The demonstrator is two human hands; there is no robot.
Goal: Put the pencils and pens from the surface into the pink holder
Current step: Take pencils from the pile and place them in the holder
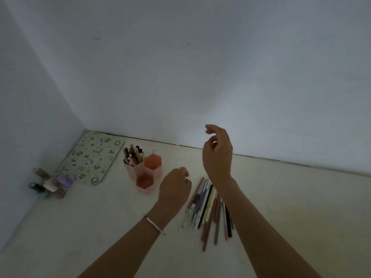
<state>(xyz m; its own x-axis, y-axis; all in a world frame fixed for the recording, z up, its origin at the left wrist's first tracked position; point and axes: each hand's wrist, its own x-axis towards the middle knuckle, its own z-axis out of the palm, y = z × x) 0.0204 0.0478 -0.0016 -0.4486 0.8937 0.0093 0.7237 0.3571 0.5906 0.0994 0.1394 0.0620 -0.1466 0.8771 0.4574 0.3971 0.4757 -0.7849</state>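
Pens pile 4 o'clock of pink holder: light, stiff, roll-prone; pinch mid-barrel. Right hand relaxed, empty; left hand curled, contents unclear.

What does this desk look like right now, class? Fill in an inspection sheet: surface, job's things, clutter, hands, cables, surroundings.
Surface: pale desktop, dimly lit.
Job's things: pink holder with three hexagonal cups, the back-left one full of pens; loose pens and pencils lie in a pile to its right.
Clutter: patterned flat case by the wall; small bottles in the left corner.
Hands: left hand low beside the pile, fingers curled, grip not visible; right hand raised above the pile, fingers loosely curled, holding nothing.
Cables: nothing seen.
Surroundings: plain walls meeting at a corner.
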